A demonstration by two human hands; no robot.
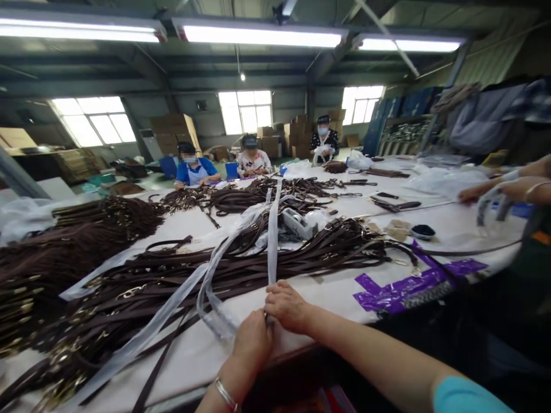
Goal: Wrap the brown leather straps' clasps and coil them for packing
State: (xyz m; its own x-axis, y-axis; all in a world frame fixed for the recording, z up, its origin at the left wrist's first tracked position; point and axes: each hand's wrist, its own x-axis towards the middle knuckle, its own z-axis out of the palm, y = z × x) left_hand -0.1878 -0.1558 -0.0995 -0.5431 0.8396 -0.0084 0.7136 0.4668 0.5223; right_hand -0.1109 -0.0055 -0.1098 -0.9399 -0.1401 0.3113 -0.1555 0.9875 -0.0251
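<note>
Hands (287, 308) at lower centre both grasp a long translucent plastic strip (272, 246), near flat dark-brown straps (336, 246).

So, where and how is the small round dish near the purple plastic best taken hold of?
Probably by its rim, on the picture's right, coming from above and that side: the small round dish sits upright, its rounded edge exposed there, while brown paper pieces lie close on its left.
</note>
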